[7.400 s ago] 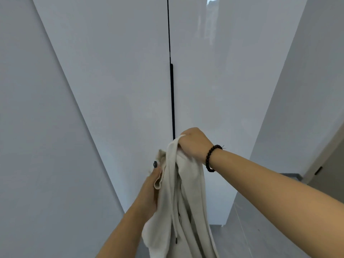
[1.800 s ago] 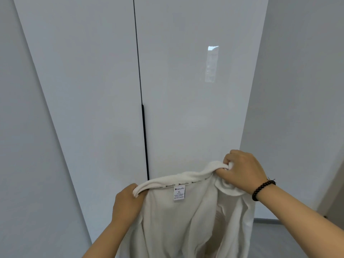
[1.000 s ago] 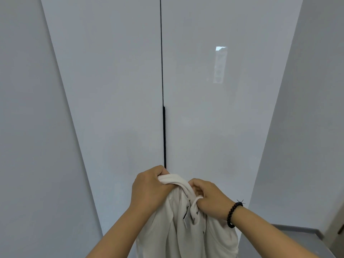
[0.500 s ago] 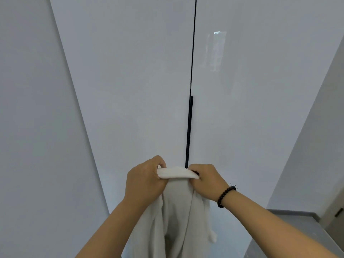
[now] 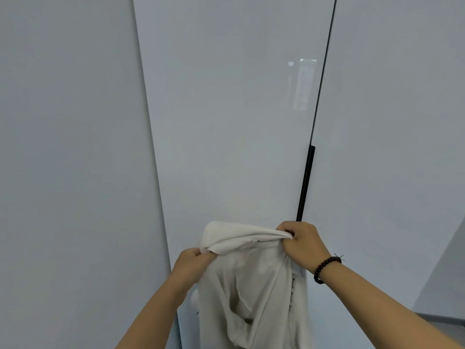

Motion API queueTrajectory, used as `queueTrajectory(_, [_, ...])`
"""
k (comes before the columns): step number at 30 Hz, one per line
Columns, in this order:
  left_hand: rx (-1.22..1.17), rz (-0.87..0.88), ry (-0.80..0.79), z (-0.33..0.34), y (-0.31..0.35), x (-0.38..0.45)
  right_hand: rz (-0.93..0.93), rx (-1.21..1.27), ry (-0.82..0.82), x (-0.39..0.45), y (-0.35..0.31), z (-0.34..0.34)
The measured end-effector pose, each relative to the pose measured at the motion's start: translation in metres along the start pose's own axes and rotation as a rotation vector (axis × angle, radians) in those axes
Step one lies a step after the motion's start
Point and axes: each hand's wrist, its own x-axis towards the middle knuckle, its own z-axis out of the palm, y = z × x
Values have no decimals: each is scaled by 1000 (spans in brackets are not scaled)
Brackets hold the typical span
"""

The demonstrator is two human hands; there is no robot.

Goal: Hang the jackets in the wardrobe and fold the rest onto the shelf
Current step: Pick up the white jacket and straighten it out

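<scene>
A cream white jacket hangs in front of me, held up by its top edge. My left hand pinches the left end of that edge, low and left. My right hand, with a dark bead bracelet on the wrist, grips the right end, slightly higher. The fabric droops in folds between and below both hands, and its lower part runs out of the frame. Behind it stands the white wardrobe with both doors closed, and its black handle strip runs along the gap just above my right hand.
A plain white wall fills the left side, meeting the wardrobe at a vertical seam. A grey wall and a strip of grey skirting show at the lower right. The wardrobe's right door carries a faint window reflection near its edge.
My hands have moved apart, spreading the jacket's top edge; the left hand has dropped lower. The view has swung left, so the wardrobe's door gap now sits further right.
</scene>
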Motion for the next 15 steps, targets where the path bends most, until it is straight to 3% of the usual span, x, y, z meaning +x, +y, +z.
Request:
queueTrajectory(2, [7, 5, -97, -4, 5, 2, 12, 2, 4, 5, -1, 6])
queueTrajectory(6, [112, 183, -234, -3, 17, -2, 58, -13, -30, 7, 1, 16])
queueTrajectory(9, [2, 225, -333, 3, 28, -7, 125, -14, -45, 7, 8, 22])
queueTrajectory(13, [-258, 176, -314, 17, 43, -7, 223, 6, -140, 8, 11, 27])
queueTrajectory(15, [-334, 161, -264, 21, 45, -4, 259, 96, -48, 13, 8, 26])
